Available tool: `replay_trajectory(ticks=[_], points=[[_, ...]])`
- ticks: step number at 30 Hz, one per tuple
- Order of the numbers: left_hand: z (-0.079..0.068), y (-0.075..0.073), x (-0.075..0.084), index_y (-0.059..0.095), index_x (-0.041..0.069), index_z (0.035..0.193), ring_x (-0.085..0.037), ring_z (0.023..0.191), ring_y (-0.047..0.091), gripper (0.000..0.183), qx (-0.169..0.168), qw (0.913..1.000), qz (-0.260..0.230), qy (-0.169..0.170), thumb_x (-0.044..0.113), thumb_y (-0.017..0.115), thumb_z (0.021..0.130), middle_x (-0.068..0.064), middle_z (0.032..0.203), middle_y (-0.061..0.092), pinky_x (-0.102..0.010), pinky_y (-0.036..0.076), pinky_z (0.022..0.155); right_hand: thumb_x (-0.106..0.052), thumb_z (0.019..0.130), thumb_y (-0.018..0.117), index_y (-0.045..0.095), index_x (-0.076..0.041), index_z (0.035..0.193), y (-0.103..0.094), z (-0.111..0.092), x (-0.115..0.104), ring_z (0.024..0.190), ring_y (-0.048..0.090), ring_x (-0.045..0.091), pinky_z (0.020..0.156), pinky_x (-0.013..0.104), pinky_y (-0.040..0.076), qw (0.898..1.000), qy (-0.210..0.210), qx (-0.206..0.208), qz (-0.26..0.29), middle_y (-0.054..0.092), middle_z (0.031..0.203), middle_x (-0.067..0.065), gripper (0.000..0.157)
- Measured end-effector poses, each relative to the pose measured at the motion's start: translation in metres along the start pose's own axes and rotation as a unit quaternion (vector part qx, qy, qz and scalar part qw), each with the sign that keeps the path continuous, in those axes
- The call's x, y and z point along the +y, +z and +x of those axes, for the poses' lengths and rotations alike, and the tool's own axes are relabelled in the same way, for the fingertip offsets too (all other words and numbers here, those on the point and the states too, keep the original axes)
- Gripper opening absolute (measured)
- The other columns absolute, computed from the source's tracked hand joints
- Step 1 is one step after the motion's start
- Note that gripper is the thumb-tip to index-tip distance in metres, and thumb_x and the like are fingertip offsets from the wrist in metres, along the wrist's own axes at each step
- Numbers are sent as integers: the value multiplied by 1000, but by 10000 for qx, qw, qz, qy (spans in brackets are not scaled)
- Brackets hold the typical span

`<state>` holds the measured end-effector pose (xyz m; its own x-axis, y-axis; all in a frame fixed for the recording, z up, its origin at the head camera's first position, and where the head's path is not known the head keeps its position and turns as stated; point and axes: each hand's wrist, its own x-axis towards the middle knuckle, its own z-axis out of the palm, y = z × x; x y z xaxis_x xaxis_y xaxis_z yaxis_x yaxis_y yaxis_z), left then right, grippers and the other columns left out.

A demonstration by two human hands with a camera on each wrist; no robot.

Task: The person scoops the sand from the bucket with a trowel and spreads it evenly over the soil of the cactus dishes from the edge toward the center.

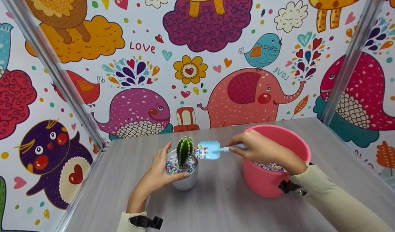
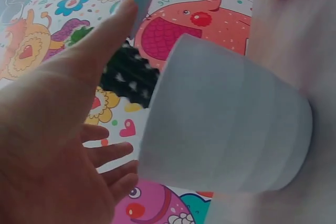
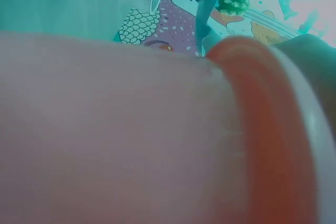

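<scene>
A green cactus (image 1: 184,151) stands upright in a small white pot (image 1: 187,183) topped with multicoloured beads (image 1: 174,166). My left hand (image 1: 158,169) is spread around the near left of the pot, fingers and thumb extended at its rim; the left wrist view shows the fingertips right beside the white pot (image 2: 231,119). My right hand (image 1: 252,146) grips the handle of a light blue toy shovel (image 1: 213,149), its blade held level between pot and bucket with beads at the tip, close to the cactus. In the right wrist view the shovel (image 3: 206,11) overlaps the cactus.
To the right stands a pink bucket (image 1: 265,183) with more beads (image 1: 271,166) inside; my right forearm crosses over its rim. Grey wood-grain tabletop (image 1: 216,206) lies beneath. A cartoon-printed wall (image 1: 191,93) and metal posts (image 1: 342,74) close off the back and sides.
</scene>
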<state>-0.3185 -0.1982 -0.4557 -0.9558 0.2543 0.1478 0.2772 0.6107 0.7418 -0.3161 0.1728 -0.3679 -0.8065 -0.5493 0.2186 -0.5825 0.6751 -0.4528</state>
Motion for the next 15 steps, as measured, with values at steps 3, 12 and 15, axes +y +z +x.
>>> replay_trajectory(ticks=[3, 12, 15], points=[[3, 4, -1, 24, 28, 172, -36, 163, 28, 124, 110, 9998, 115, 102, 61, 94, 76, -7, 175, 33, -76, 30, 125, -21, 98, 82, 83, -18, 122, 4, 5, -2, 83, 75, 6, 74, 24, 63, 10000, -8, -53, -37, 83, 110, -3, 25], [8, 13, -3, 35, 22, 169, -31, 152, 37, 118, 364, 9975, 466, 391, 66, 92, 75, -8, 168, 43, -68, 39, 124, -18, 97, 82, 84, -13, 119, 15, 16, -5, 79, 72, 9, 72, 26, 63, 9998, 136, -69, -149, 83, 106, 1, 23], [8, 16, -4, 36, 18, 168, -33, 151, 36, 120, 349, 9965, 643, 412, 66, 93, 74, -10, 167, 44, -65, 39, 124, -20, 97, 83, 84, -14, 119, 17, 18, -7, 85, 75, 12, 76, 30, 66, 9994, 258, -26, -236, 83, 107, 1, 23]])
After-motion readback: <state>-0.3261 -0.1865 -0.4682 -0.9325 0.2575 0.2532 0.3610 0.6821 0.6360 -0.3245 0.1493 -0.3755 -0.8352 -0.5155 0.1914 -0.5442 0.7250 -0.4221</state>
